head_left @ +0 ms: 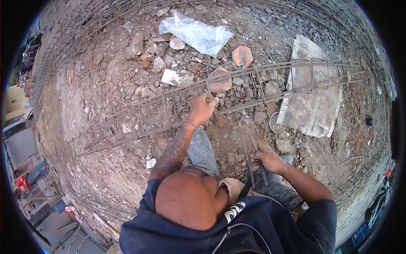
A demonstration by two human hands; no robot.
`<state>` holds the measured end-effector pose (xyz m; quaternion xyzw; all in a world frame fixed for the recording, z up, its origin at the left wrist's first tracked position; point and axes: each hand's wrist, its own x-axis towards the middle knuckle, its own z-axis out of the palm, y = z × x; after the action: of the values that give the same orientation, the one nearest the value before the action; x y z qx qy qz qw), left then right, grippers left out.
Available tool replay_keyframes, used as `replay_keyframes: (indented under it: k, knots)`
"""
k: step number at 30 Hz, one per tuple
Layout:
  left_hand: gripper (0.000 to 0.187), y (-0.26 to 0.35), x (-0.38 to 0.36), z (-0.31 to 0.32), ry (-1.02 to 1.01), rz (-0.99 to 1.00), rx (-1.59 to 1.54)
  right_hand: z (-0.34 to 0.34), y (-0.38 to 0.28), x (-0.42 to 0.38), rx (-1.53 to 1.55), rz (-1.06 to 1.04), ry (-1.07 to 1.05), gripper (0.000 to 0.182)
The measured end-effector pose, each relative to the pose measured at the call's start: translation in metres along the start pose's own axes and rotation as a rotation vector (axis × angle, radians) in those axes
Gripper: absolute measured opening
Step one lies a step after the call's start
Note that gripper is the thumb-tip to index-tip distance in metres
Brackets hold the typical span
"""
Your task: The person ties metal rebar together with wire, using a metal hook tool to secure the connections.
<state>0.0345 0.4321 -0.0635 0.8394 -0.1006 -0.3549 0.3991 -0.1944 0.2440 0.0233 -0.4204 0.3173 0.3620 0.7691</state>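
A long rebar cage point(249, 105) of thin bars and square stirrups runs across the rubble, from lower left to upper right. My left hand point(202, 109) is closed on one of its stirrups near the middle. Below and to the right of it, my right hand point(269, 157) grips long-handled steel pincers point(250, 146). Their head points up toward the cage, and their dark handles reach down toward my knees. The jaws are apart from the bars and blend into the soil.
Broken brick point(242, 56), stones and a plastic sheet point(196, 33) lie beyond the cage. A worn board point(311, 99) is under its right end. More rebar point(338, 25) curves along the top edge. At the far left, a person in red point(23, 183) is visible.
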Motion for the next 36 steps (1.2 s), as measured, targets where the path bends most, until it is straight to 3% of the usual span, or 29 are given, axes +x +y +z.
replay_keyframes:
  k: [2,9,11,12,14,16,18,20,23,27,31,36]
  knots:
    - [0.027,0.0,-0.022,0.001,-0.037,0.156,-0.082,0.003,-0.004,0.007,0.002,0.029,-0.018,0.05]
    - [0.027,0.01,-0.043,-0.01,-0.05,0.106,0.055,0.014,-0.015,0.029,-0.217,0.029,0.005,0.048]
    - [0.026,0.001,-0.065,-0.003,0.3,0.413,0.173,0.019,-0.015,0.03,-0.436,-0.02,0.06,0.042]
    - [0.026,-0.005,-0.074,-0.008,0.309,0.396,0.164,0.023,-0.015,0.029,-0.49,-0.052,0.112,0.038]
    - [0.039,-0.021,-0.096,-0.032,0.06,0.699,0.11,0.016,-0.004,0.03,-0.577,-0.058,0.122,0.038]
    - [0.045,-0.033,-0.122,-0.057,0.335,0.756,0.229,0.019,-0.008,0.029,-0.61,-0.042,0.12,0.04]
    - [0.046,-0.055,-0.131,-0.081,0.567,0.495,0.371,0.018,-0.008,0.033,-0.598,-0.036,0.113,0.042]
    - [0.036,-0.064,-0.128,-0.11,0.524,0.298,0.556,0.022,-0.01,0.036,-0.585,-0.026,0.105,0.043]
    - [0.034,-0.098,-0.12,-0.114,0.318,0.269,0.532,0.037,-0.018,0.044,-0.427,0.081,0.148,0.041]
    - [0.023,-0.091,-0.11,-0.119,0.286,0.327,0.506,0.033,-0.016,0.052,-0.471,0.035,0.115,0.034]
    - [0.029,-0.096,-0.107,-0.114,0.333,0.348,0.541,0.031,-0.018,0.055,-0.68,0.001,0.086,0.027]
    - [0.032,-0.096,-0.109,-0.108,0.321,0.294,0.574,0.041,-0.034,0.049,-0.68,0.049,0.098,0.025]
